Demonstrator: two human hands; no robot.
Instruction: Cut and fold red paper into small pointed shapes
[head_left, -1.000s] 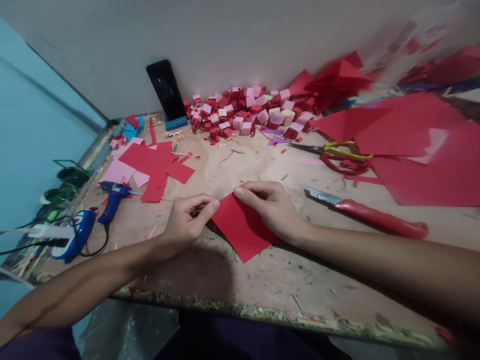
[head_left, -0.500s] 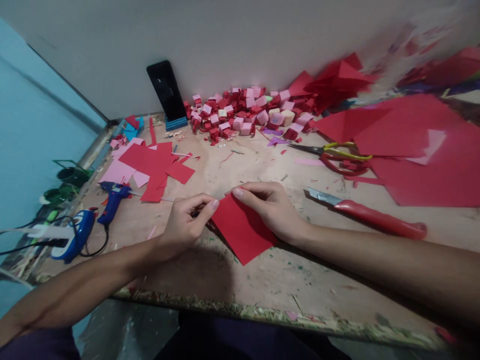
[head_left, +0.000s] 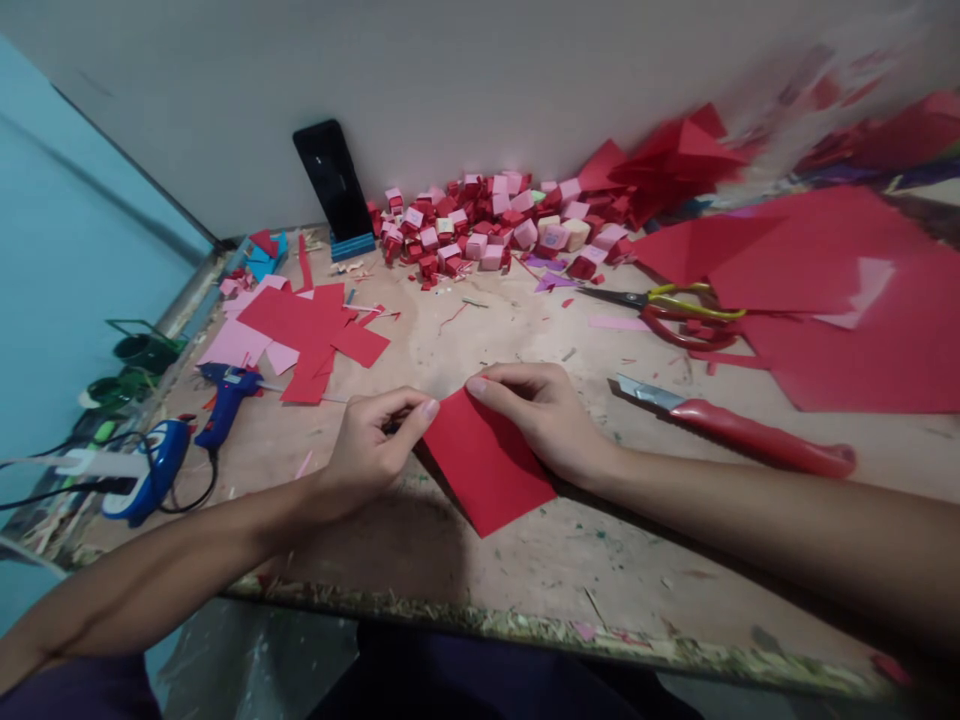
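A red piece of paper is held over the table's front part, its lowest corner pointing toward me. My left hand pinches its upper left corner between thumb and forefinger. Along the top edge, my right hand grips the paper with the thumb in front and the fingers behind. Those fingers are partly hidden. Right of my right hand lies a cutter knife with a red handle and bare blade. Scissors with yellow and red handles rest farther back.
Many small red and pink paper boxes are heaped by the wall. Left stand a phone, cut red paper and a blue glue gun with its cable. Large red sheets cover the right side.
The red paper's lower corner has shifted slightly left and toward me. Both hands keep their grip almost in place.
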